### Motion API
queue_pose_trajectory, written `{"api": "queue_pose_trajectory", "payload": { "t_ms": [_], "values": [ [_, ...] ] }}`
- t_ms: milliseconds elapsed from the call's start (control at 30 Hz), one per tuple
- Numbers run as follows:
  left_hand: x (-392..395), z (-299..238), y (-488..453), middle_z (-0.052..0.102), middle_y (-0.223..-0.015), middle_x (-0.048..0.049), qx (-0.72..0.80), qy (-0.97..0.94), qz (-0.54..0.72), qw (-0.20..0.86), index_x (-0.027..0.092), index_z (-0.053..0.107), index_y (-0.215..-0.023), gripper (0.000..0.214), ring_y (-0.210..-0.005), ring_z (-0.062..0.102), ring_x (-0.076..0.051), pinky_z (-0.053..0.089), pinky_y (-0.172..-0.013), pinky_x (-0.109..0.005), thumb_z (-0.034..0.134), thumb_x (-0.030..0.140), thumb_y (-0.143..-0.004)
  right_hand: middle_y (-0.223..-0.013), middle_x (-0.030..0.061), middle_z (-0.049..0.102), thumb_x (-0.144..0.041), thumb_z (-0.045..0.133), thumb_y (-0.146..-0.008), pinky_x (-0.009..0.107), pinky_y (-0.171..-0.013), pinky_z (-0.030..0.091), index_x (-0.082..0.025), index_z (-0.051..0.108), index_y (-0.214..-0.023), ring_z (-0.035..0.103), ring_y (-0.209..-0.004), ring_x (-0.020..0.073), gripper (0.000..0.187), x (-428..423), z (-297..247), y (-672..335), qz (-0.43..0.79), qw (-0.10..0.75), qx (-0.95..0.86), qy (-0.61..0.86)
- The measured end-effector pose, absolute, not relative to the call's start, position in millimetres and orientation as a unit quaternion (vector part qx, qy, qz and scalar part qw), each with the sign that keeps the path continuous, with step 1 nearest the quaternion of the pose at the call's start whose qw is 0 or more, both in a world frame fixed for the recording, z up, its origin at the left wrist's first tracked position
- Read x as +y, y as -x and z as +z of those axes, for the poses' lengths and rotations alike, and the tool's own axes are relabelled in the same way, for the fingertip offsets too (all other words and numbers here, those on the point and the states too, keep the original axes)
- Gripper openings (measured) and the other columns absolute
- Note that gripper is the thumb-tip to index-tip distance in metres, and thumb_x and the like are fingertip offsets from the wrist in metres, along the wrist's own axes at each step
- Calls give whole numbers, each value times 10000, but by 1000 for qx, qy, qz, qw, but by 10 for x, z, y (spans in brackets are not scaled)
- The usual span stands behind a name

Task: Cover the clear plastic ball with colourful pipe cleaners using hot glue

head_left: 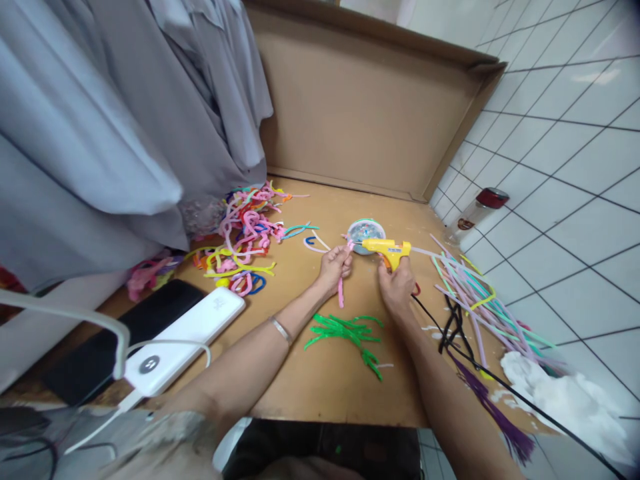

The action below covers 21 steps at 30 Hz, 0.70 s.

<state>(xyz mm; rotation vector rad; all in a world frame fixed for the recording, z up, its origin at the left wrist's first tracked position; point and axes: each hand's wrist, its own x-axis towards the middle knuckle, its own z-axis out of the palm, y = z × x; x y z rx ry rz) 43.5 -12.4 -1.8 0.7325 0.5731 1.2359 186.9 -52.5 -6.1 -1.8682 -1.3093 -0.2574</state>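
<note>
My left hand [334, 267] pinches a pink pipe cleaner [341, 293] that hangs down from my fingers. My right hand [396, 288] grips a yellow hot glue gun [387, 249], whose nozzle points left toward the top of the pink pipe cleaner. Its black cord [450, 343] trails back along my right forearm. A small round clear container [367, 232] sits just behind both hands. Green pipe cleaner pieces [345, 331] lie on the brown board [310, 380] between my forearms.
A tangle of coloured pipe cleaners [245, 233] lies at the left, long straight ones [475, 300] at the right. A white power bank [185, 340] and black phone [125, 333] sit near left. A cardboard wall [360, 100], grey cloth [100, 133], bottle [477, 213], white stuffing [555, 393].
</note>
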Motion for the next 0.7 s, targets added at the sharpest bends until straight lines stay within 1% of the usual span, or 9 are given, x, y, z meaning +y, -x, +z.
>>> {"api": "queue_pose_trajectory", "payload": {
  "t_ms": [100,267,433,633,700],
  "values": [
    [-131,-10,-433,412,-489,104,263,-327,561,714,174,471,-751,360,-355,215,-9,135,-380,-167,752,400,-738,-922,172,695,-427,497,-828,352,-687,469,-104,577,-1106,642,-800,279,434,-520,-66,-1881,-106,420,-511,743],
    [-140,3,-424,402,-501,103,264,-330,556,716,170,476,-762,353,-364,221,-6,131,-386,-167,745,397,-746,-954,160,696,-425,503,-828,346,-707,474,-124,573,-1131,641,-831,272,432,-514,-93,-1877,-109,419,-532,727],
    [-131,-15,-430,405,-500,104,266,-334,557,712,174,468,-764,345,-365,217,-9,140,-384,-164,732,397,-752,-933,162,694,-434,498,-841,349,-704,475,-114,565,-1137,642,-816,274,441,-522,-88,-1890,-103,427,-520,733],
    [-126,-14,-431,402,-487,105,259,-333,558,715,170,482,-762,339,-355,223,-9,129,-384,-169,743,386,-743,-991,200,691,-402,493,-833,367,-740,480,-73,555,-1184,651,-857,293,485,-534,-63,-1865,-101,407,-542,728],
    [-128,-9,-434,406,-484,104,265,-327,560,713,171,477,-755,342,-352,222,-8,126,-382,-170,743,385,-743,-983,195,692,-401,493,-833,365,-735,482,-81,557,-1176,650,-852,290,474,-534,-59,-1874,-103,415,-535,729]
  ]
}}
